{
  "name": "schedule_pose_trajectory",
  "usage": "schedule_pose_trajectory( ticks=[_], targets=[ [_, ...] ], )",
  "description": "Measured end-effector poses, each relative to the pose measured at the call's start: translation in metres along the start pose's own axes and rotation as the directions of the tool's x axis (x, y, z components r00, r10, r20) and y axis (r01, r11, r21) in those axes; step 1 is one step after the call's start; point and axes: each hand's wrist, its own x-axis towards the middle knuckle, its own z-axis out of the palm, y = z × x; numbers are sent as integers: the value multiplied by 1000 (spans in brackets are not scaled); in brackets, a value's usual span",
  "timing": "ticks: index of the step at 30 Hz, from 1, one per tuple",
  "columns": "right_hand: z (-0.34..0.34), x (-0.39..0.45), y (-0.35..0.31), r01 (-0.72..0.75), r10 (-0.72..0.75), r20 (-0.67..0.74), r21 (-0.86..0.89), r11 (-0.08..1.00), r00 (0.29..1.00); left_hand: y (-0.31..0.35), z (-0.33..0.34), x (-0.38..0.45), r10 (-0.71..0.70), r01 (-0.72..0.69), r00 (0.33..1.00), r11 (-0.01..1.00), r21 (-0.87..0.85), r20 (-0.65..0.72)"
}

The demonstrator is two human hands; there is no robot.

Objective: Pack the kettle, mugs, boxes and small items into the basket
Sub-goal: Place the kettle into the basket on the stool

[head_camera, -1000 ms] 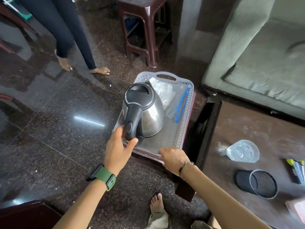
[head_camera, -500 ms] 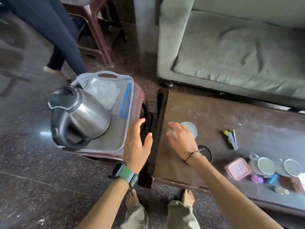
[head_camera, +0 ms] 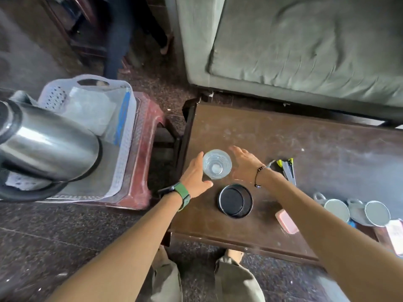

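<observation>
Both hands have shifted from the basket [head_camera: 122, 149] to the tabletop [head_camera: 283, 144]. Left hand [head_camera: 194, 177] and right hand [head_camera: 245, 162] flank the clear glass [head_camera: 217, 164], fingers spread wide, holding nothing; contact cannot be confirmed. Kettle [head_camera: 50, 144] sits inside the basket. Two mugs [head_camera: 357, 211] stand at the tabletop's right end.

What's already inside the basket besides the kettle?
Behind the kettle, the basket holds a white folded bag or cloth and a clear bag with a blue strip along its right wall. The kettle hides anything beneath it.
</observation>
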Motion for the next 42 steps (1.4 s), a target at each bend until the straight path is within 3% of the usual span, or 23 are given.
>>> schedule_pose_trajectory(
  ticks=[4,11,16,23,33,37,42],
  targets=[
    [12,19,8,88,-91,61,55,995,994,-4,16,16,-15,15,1000,1000,1,-16],
    [13,31,16,186,-193,80,85,979,978,1,20,25,35,-39,982,999,-17,-185],
    [-6,18,18,190,-199,66,128,973,978,22,7,20,54,-43,982,997,65,-182],
    [-55,-31,43,166,-162,-47,126,978,986,85,-7,3,211,-191,969,970,148,-129],
    [-121,-124,165,12,29,-311,128,992,950,232,56,18,470,-470,882,875,117,28],
    [-132,-141,225,-43,91,-331,149,988,939,275,104,36,470,-478,878,871,109,93],
    [-130,-127,284,-45,80,-260,139,989,962,291,164,67,397,-408,911,907,105,113]
  ],
)
